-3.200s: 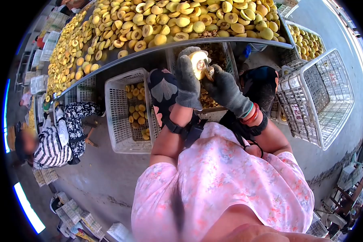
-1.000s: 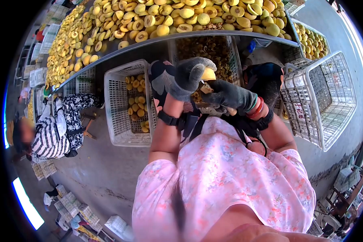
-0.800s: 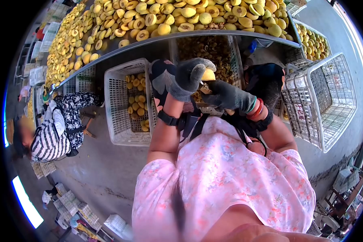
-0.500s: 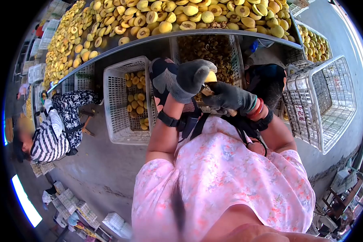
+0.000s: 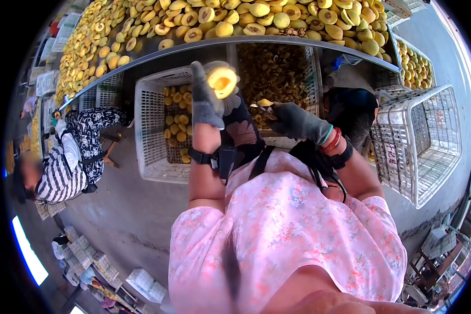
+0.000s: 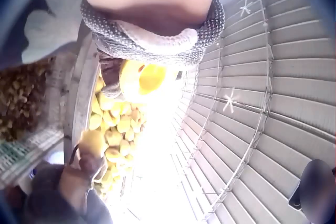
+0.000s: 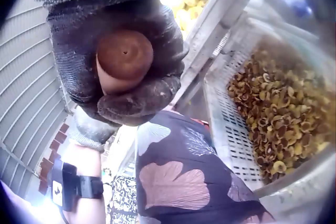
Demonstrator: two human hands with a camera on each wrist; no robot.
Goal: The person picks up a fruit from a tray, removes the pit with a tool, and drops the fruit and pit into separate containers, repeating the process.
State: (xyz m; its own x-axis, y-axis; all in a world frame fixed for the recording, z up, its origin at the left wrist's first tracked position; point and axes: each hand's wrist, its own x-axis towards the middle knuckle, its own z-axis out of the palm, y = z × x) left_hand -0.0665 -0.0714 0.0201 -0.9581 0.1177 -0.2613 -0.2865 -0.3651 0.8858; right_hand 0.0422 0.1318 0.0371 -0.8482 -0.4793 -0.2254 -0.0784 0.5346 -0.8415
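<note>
Fruit half (image 5: 222, 82) sits at twelve o'clock, left hand (image 5: 206, 102) cupped round it, thumb straight. Right hand (image 5: 298, 123), at two o'clock, has fingers curled tight round a tool (image 7: 126, 55). Best hold the half softly, tool pointing away from the palm. One half, one tool, one scrap (image 5: 265, 102); piled fruit (image 5: 259, 9), too many to count.

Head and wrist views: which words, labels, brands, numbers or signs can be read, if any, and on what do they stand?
None is clear enough to quote.
Red characters on the white plastic crate: too blurred.
Letter-like print on the black-and-white trousers: too small.
Mark on the black wrist device: too small.
</note>
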